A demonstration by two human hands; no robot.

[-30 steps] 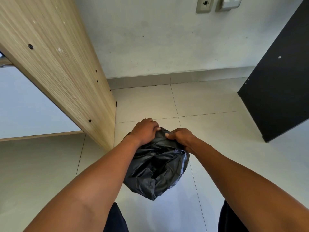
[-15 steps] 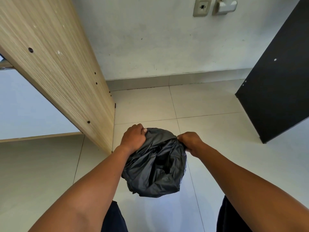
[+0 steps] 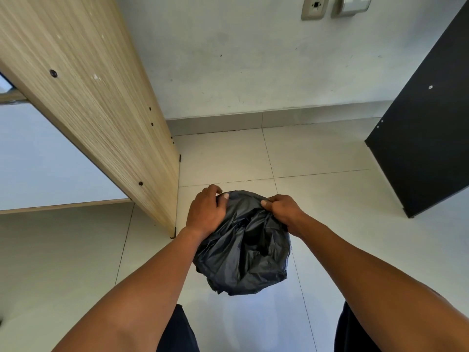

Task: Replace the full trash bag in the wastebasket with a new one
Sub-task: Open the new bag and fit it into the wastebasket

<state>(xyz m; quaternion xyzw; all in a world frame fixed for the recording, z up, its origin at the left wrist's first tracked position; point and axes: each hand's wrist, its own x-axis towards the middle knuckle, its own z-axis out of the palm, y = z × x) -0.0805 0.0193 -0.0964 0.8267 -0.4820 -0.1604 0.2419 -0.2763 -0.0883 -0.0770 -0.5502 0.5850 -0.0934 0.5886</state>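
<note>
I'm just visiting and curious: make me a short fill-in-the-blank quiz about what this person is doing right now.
1. Both hands grip a crumpled trash bag whose colour is ____.
2. The left hand holds the bag's top on the side nearer the ____ panel.
3. The right hand pinches the bag's ____ edge.
4. The floor is covered in pale ____.

Missing words: black; wooden; top; tiles
</note>
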